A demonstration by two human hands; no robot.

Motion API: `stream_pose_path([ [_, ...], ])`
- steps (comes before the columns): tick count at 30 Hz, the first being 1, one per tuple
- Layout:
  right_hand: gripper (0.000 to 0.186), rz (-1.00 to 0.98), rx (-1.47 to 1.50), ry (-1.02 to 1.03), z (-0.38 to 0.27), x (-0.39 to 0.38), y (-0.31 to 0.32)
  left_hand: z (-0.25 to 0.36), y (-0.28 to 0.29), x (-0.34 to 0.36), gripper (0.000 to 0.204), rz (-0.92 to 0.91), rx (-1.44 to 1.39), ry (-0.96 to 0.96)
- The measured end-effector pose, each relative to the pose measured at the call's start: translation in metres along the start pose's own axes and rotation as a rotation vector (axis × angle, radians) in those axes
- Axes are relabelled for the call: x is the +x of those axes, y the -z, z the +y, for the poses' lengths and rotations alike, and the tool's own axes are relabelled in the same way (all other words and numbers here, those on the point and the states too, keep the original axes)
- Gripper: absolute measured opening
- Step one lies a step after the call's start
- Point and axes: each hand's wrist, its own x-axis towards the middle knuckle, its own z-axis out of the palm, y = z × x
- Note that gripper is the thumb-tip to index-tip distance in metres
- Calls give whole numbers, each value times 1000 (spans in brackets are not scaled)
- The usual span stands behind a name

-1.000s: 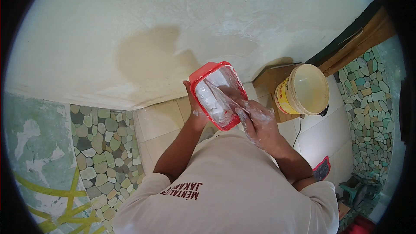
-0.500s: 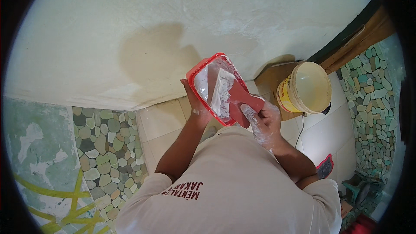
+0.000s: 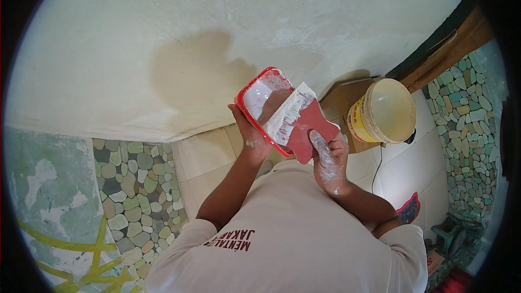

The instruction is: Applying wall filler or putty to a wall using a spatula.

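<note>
My left hand (image 3: 253, 134) is wrapped round the near left side of a red plastic tub (image 3: 243, 101), which holds wet white paste (image 3: 257, 93). In my right hand (image 3: 329, 158) is a flat red plastic spreader (image 3: 311, 125) with a wavy outline, pinched between thumb and fingers. A thick ridge of white paste coats its blade edge. The spreader lies across the tub's right side and hides part of the opening; whether it touches the rim I cannot tell. White smears cover my right thumb and palm.
Ahead stands a pale plastered wall (image 3: 304, 11). A yellow and white bucket (image 3: 389, 109) rests on a brown board (image 3: 361, 145) at right, near a cable (image 3: 376, 173). Pebble-patterned surfaces (image 3: 135, 184) lie at both sides. Floor tiles (image 3: 209, 154) show below.
The spreader has risen out of the tub toward the right, showing its whole paste-covered edge. My right hand moved with it; the tub stays nearly in place.
</note>
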Motion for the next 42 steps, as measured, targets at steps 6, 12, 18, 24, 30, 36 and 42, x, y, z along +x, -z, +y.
stream_pose_path([
  [6, 26, -2, 225, -111, 0, 10, 3, -4, 0, 5, 114, 269, -133, 127],
  [12, 27, 16, 334, -189, -2, 16, 5, -6, -7, 4, 109, 272, -26, 82],
  [18, 29, 27, 462, -226, -12, 22, 10, -22, 9, 4, 92, 322, -237, 92],
  [24, 35, 128, 492, -71, -18, 47, 49, -31, 61, -23, 69, 282, -216, 176],
  [30, 37, 261, 512, 75, -32, 65, 105, -23, 79, -45, 60, 361, 218, 199],
  [36, 40, 283, 574, 134, -51, 71, 99, -18, 79, -37, 60, 278, -120, 279],
  [42, 42, 139, 689, 142, -39, 81, 91, -21, 112, -45, 65, 243, 598, 221],
])
